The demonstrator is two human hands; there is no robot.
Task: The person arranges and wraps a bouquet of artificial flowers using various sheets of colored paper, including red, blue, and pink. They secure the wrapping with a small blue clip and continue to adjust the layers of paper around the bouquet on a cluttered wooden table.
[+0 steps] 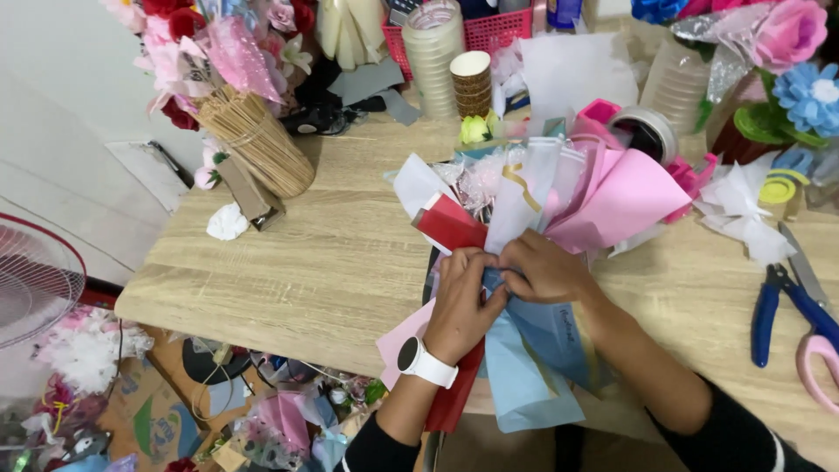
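1. The left hand [461, 306] and right hand [544, 269] cover the gathered neck of the pink, red and blue paper bouquet wrap [559, 197].
2. The pink-handled scissors [820, 367] run off the right edge.
3. The white round fan [31, 278] is cut by the left edge.

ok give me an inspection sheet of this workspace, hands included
surface: light wood-grain table, partly covered.
job's things: bouquet of pink, red, white and blue wrapping paper, pinched at its neck by left hand and right hand.
clutter: bundle of wooden sticks, tape rolls, paper cups, pink tape dispenser, blue-handled pliers, pink scissors, paper flowers.
fingers: both sets curled shut on the paper.
cables: thin wires on the floor.
surroundings: fan, floor scraps.
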